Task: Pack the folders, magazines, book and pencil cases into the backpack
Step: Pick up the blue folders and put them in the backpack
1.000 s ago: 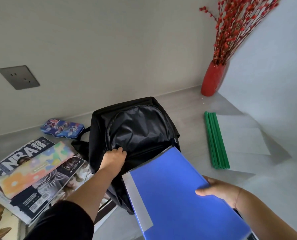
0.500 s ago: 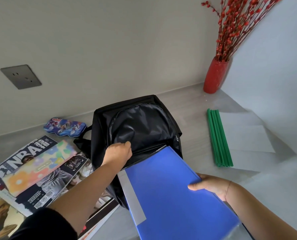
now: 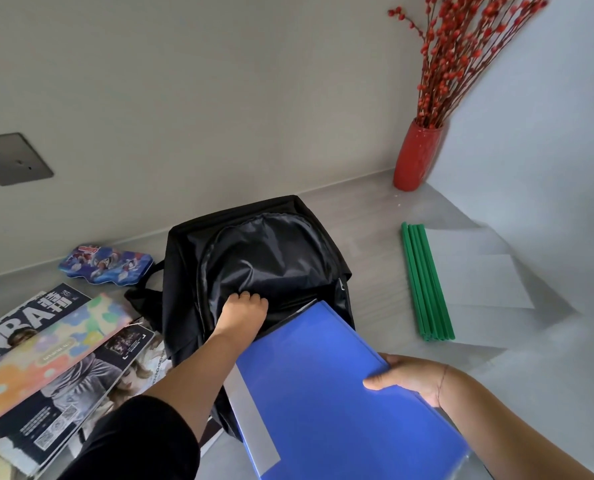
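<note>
A person's left hand (image 3: 244, 311) curled its fingers over the lip of a black backpack (image 3: 267, 251) lying open on a grey desk (image 3: 371, 216), gripping the opening, while the right hand (image 3: 411, 380) pinched the right edge of a blue folder (image 3: 326, 400), thumb on top and fingers beneath. The folder's far corner sat at the bag's mouth; a grey strip ran down its spine. To the left lay overlapping magazines (image 3: 51, 407), one headed "NBA" (image 3: 29, 318) in white letters, with a pastel flower-print flat case (image 3: 48, 356) on top, its small label too small to read. A blue cartoon-printed pencil tin (image 3: 105, 265) lay near the wall. Clear folders with green spines (image 3: 427, 282) rested well apart on the right, near a red vase (image 3: 416, 155) of berry stems.
</note>
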A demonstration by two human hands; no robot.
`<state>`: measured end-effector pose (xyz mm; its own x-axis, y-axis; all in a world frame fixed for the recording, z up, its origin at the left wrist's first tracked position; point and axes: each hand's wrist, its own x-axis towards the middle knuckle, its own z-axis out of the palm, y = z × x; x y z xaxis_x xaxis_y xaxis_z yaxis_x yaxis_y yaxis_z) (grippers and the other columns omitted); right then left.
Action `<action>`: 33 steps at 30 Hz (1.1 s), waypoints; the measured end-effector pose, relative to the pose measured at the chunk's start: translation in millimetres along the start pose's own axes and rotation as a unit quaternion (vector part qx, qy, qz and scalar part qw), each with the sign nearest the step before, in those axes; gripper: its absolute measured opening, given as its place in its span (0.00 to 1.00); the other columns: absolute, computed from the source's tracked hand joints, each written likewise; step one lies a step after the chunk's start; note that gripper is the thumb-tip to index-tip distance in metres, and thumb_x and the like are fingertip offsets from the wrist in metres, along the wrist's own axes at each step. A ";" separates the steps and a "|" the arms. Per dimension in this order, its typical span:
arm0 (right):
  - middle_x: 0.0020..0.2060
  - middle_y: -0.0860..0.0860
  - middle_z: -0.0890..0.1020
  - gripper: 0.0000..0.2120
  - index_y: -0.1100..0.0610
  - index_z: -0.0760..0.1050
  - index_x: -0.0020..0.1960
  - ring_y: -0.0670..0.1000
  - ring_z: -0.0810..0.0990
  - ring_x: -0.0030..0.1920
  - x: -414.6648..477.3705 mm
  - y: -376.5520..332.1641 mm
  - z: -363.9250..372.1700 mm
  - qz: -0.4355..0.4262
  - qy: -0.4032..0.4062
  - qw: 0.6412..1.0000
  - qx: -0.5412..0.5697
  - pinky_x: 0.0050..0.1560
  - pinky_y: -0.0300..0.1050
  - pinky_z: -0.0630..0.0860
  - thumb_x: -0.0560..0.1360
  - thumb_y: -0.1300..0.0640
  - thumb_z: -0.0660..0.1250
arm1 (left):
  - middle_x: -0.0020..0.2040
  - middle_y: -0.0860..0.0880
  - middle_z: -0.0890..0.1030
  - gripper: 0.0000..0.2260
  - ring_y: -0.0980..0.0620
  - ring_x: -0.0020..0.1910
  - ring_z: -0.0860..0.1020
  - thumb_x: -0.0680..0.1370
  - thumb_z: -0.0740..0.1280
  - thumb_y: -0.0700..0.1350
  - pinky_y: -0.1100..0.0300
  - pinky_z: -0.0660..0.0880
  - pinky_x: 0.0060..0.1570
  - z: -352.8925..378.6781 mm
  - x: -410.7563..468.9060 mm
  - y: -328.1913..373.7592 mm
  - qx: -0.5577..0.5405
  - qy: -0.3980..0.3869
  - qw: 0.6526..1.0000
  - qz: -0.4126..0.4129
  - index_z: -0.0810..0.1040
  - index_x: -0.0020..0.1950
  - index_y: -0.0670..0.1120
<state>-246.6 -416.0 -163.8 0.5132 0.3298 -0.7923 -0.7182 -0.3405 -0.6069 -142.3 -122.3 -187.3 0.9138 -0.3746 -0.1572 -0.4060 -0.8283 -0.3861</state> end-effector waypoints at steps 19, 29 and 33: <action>0.58 0.52 0.82 0.23 0.58 0.77 0.61 0.51 0.80 0.57 42.4 -43.2 11.8 -0.016 0.083 0.996 0.009 0.64 0.47 0.72 0.70 0.49 0.73 | 0.50 0.45 0.79 0.08 0.44 0.45 0.79 0.77 0.60 0.37 0.55 0.66 0.33 -9.7 5.9 -6.8 -0.132 0.057 0.989 -0.039 0.72 0.56 0.43; 0.49 0.52 0.86 0.21 0.59 0.79 0.58 0.52 0.85 0.49 19.7 0.2 14.7 0.030 0.081 0.996 0.011 0.58 0.51 0.78 0.70 0.49 0.73 | 0.50 0.46 0.79 0.07 0.46 0.45 0.79 0.78 0.61 0.38 0.56 0.67 0.33 -8.3 4.8 -5.0 -0.145 0.042 0.987 -0.051 0.72 0.56 0.44; 0.59 0.54 0.80 0.25 0.61 0.76 0.60 0.55 0.78 0.59 39.9 -30.7 21.4 0.005 0.138 0.990 0.029 0.65 0.52 0.71 0.69 0.49 0.74 | 0.51 0.47 0.79 0.09 0.46 0.47 0.79 0.78 0.60 0.38 0.56 0.68 0.35 -11.5 2.9 -3.7 -0.148 0.044 0.987 -0.046 0.71 0.57 0.44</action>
<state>-214.2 -373.6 -175.4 0.6096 0.0711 -0.7896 -0.7449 -0.2893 -0.6011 -138.4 -125.1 -175.8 0.9476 -0.3154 -0.0500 -0.3191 -0.9414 -0.1097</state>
